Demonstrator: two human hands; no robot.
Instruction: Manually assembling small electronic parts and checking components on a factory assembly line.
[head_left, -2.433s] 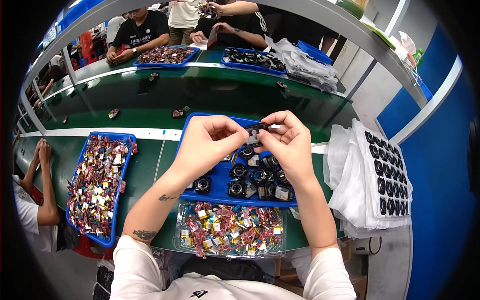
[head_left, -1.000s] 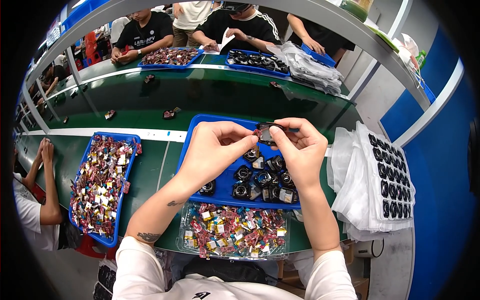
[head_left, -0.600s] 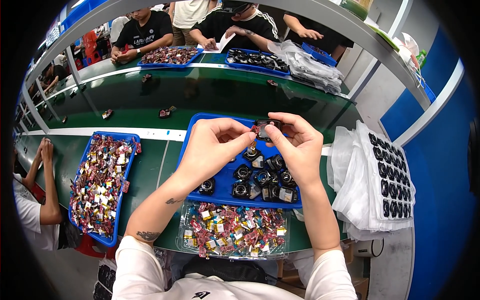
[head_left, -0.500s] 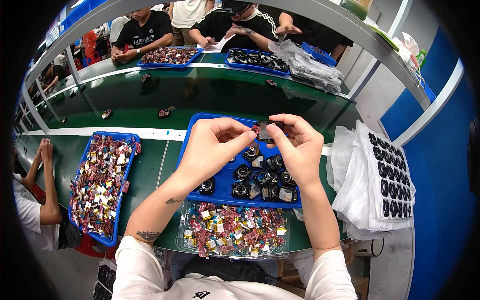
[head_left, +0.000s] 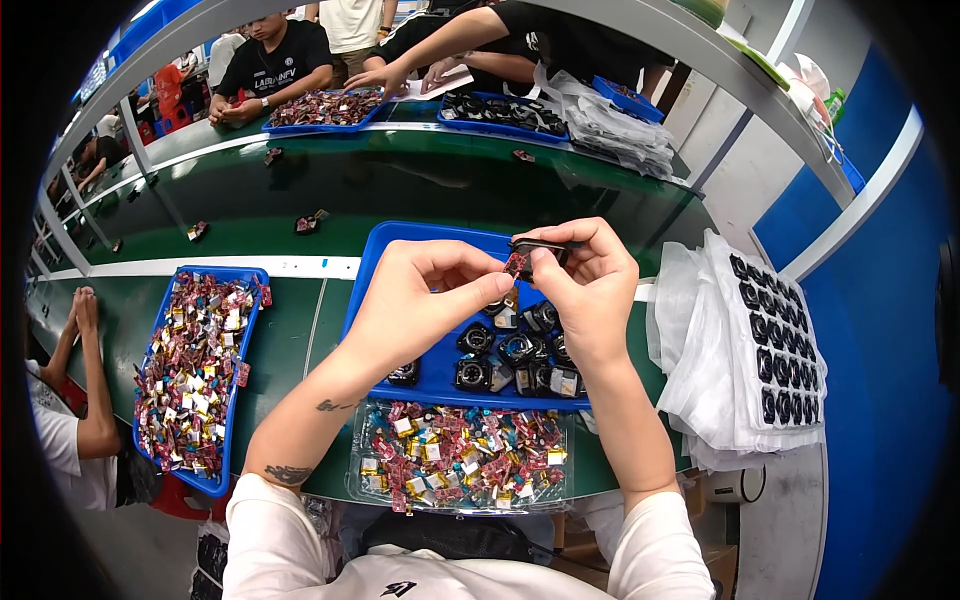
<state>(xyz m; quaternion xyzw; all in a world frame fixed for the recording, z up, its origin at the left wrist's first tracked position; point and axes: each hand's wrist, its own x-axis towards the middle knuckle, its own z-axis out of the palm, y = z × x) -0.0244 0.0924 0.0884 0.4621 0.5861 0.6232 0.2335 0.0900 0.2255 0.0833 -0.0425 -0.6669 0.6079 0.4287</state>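
Mid-assembly: left hand (head_left: pixel 420 300) pinching a small red part (head_left: pixel 516 264), right hand (head_left: pixel 590 290) clamped on a black casing (head_left: pixel 540 246) above the blue tray (head_left: pixel 400 250); seemingly unjoined. Many casings left.

left hand (head_left: pixel 415 300) covers most of the blue tray (head_left: pixel 380 262) under the pinch; the small red piece (head_left: pixel 516 264) between the fingertips is too tiny to make out

My left hand (head_left: pixel 425 305) and right hand (head_left: pixel 590 290) pinch a small red-and-black part (head_left: pixel 520 262) above my blue tray (head_left: pixel 400 250) of round black components (head_left: pixel 510 348)
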